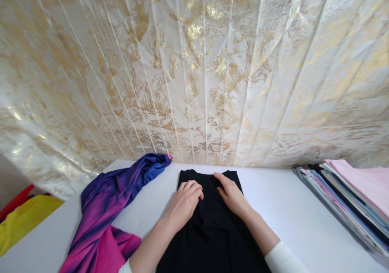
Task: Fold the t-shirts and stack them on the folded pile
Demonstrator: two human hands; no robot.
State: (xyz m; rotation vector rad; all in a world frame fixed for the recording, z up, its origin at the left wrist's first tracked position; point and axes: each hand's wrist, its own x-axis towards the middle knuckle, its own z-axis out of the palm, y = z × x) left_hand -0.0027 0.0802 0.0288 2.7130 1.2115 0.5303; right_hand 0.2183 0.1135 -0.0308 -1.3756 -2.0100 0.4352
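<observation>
A black garment (212,228) lies spread lengthwise on the white table (282,208), its far end towards the wall. My left hand (185,202) rests on its upper left part with the fingers curled under, knuckles down on the cloth. My right hand (231,194) lies flat on the upper middle of the garment, fingers stretched towards the far edge. Neither hand grips anything that I can make out.
A blue, purple and pink garment (106,212) lies crumpled to the left. A stack of folded clothes (349,200) sits at the right edge. Yellow and red cloth (24,216) shows beyond the table's left side. A gold-patterned white wall covering (194,70) rises behind.
</observation>
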